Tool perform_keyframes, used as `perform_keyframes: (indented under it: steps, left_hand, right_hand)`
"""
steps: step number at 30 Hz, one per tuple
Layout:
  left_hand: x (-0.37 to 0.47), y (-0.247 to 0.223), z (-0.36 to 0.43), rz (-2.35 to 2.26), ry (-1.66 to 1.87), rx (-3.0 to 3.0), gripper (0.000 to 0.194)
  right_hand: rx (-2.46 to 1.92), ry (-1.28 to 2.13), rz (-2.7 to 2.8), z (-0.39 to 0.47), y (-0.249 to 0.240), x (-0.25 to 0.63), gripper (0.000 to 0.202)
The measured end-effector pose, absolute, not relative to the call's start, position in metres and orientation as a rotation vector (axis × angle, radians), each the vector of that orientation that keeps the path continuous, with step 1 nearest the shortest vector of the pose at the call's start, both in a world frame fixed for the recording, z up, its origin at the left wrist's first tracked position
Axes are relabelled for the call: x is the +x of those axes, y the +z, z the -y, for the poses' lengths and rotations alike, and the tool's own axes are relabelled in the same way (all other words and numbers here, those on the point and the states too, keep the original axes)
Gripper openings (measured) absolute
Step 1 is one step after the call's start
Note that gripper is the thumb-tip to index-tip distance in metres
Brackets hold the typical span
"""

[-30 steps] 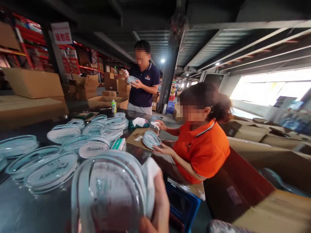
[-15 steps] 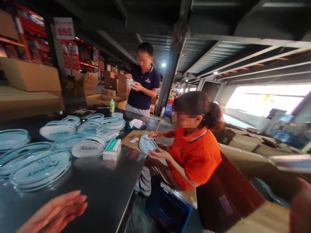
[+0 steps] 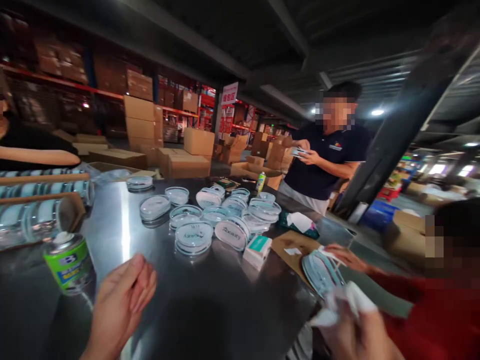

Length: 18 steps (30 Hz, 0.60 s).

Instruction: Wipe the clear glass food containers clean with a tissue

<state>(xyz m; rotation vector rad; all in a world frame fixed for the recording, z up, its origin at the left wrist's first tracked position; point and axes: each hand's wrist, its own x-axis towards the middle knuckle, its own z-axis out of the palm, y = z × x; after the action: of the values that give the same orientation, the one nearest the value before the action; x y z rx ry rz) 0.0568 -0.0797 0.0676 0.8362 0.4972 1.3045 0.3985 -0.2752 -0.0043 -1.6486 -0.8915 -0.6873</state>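
Observation:
Over the dark metal table [image 3: 176, 305], my left hand [image 3: 123, 300] is loosely closed, thumb against the curled fingers, with nothing visible in it. A green spray can [image 3: 69, 262] stands just left of it. At the lower right, my right hand [image 3: 360, 330] is closed on a crumpled white tissue [image 3: 330, 307], blurred by motion. Oval clear containers with pale lettered lids [image 3: 193, 235] stand in a group beyond my hands, some stacked. Past the tissue, a co-worker's hand [image 3: 347, 256] touches another clear container [image 3: 318, 272].
A small white-and-green box [image 3: 258, 251], a cardboard sheet [image 3: 287, 247] and a tissue pack [image 3: 300, 224] lie on the right. Boxed rows of containers [image 3: 41, 220] line the left. One person [image 3: 326, 155] stands across the table; a seated co-worker [image 3: 442, 300] is close on the right.
The view has swung left, bringing the spray can and boxed containers into sight. My left hand's fingers have curled closed. My right hand has come in from the right edge with the tissue.

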Motion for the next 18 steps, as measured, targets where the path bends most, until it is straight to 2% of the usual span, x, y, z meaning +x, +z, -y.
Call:
perform_keyframes:
  steps: [3, 4, 7, 9, 18]
  left_hand:
    - [0.042, 0.082, 0.072, -0.556, 1.454, 0.816, 0.021]
    - [0.038, 0.087, 0.071, -0.578, 1.512, 0.812, 0.022]
    - [0.028, 0.095, 0.070, -0.625, 1.632, 0.817, 0.036]
    - [0.023, 0.096, 0.070, -0.631, 1.621, 0.826, 0.036]
    - [0.024, 0.085, 0.063, -0.565, 1.483, 0.817, 0.021]
  right_hand:
    - [-1.724, -0.619, 0.947, 0.202, -0.008, 0.409, 0.042]
    - [-1.752, -0.573, 0.980, 0.171, -0.008, 0.411, 0.046]
    - [-1.876, -0.424, 1.092, 0.084, -0.005, 0.416, 0.038]
    - [-1.948, -0.314, 1.182, 0.045, 0.000, 0.417, 0.040]
    - [-2.020, 0.046, 1.318, 0.009, 0.019, 0.402, 0.037]
